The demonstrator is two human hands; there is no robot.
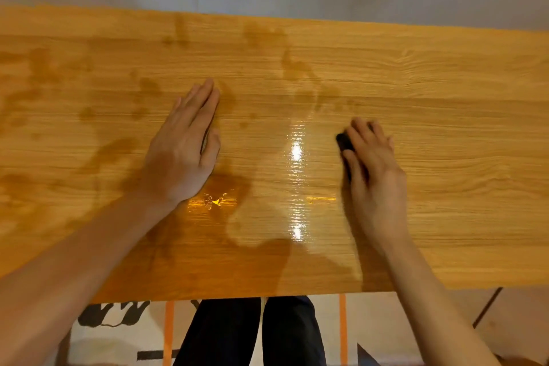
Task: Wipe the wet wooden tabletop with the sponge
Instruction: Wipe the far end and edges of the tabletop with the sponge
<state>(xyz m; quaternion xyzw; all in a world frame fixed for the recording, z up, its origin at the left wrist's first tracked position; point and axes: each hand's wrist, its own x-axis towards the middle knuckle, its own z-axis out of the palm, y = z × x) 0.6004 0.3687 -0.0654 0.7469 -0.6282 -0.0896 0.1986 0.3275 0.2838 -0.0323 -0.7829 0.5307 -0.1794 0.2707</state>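
The wooden tabletop (445,92) fills the view, with dark wet patches across its left and middle and a shiny wet film in the centre. My right hand (374,166) presses down on a dark sponge (343,140), which shows only at my fingertips and thumb; the rest is hidden under the palm. The hand looks slightly blurred. My left hand (184,148) lies flat on the table, fingers together, holding nothing, left of the glossy streak.
A small puddle (215,200) glints just below my left wrist. The near table edge runs along the bottom, with my dark-trousered legs (252,333) and a patterned floor beneath. A pale wall lies beyond the far edge.
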